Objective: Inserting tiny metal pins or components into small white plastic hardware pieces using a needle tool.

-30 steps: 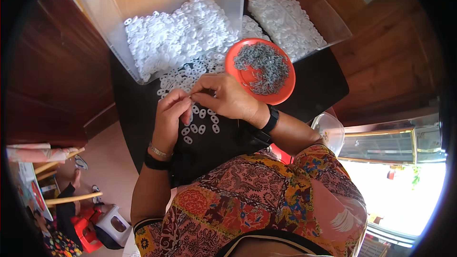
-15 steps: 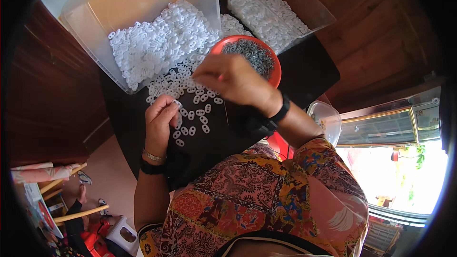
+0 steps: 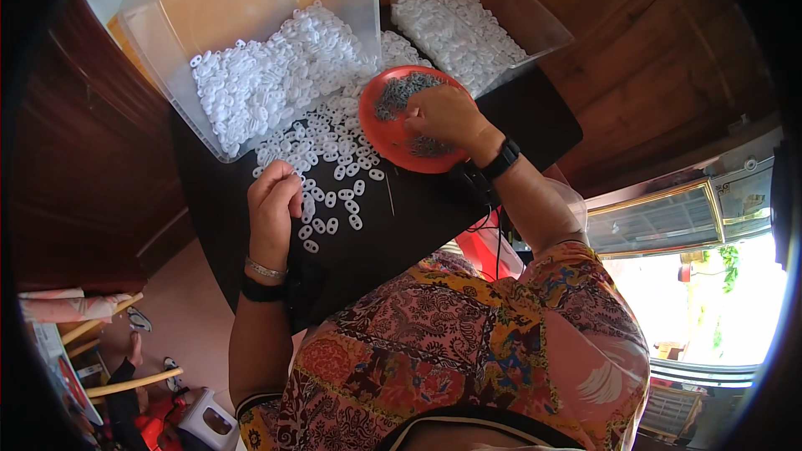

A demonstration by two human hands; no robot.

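My right hand (image 3: 455,119) reaches into a round red-orange bowl (image 3: 378,139) of small grey pieces (image 3: 426,147). Its fingers are curled together, and what they grip, if anything, is hidden. On the left, my left hand (image 3: 272,205) is closed in a pinch above the dark table (image 3: 359,259); I cannot make out what sits between thumb and fingers. Beside it lie loose white oval plastic pieces (image 3: 311,245), each with two holes. They spread back into a larger heap (image 3: 322,138). A thin needle-like rod (image 3: 390,198) rests on the table below the bowl.
A big clear plastic bin (image 3: 180,113) tipped toward me spills white pieces at the back left. A second clear bin (image 3: 539,46) full of them stands at the back right. A wooden wall (image 3: 652,75) rises on the right; a white stool (image 3: 209,422) is on the floor, lower left.
My right hand has moved from above the white pieces into the bowl, to the right. The left hand stays in nearly the same place, still pinched. The view has shifted slightly.
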